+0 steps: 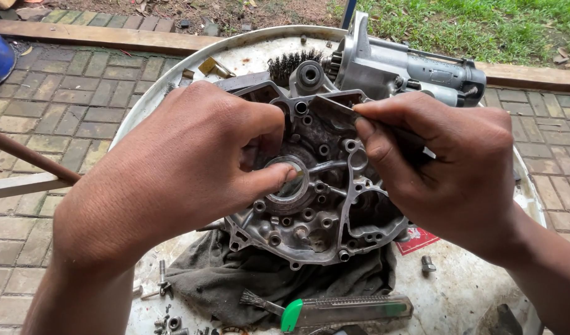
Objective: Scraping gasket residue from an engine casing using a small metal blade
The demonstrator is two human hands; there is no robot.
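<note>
A grey metal engine case half [325, 186] lies on a dark rag [235, 279] on a round white tray [154, 93]. My left hand [179, 167] grips the case's left side, thumb pressed on the round bearing bore [291, 180]. My right hand [440, 167] pinches a thin flat blade [334, 107] and holds it against the case's upper gasket face.
A silver starter motor [415, 71] and a wire brush [291, 62] lie at the tray's far side. A green-handled utility knife [347, 310], a small brush [260, 302] and loose bolts [164, 285] sit at the front. Brick paving [67, 93] surrounds the tray, with grass beyond.
</note>
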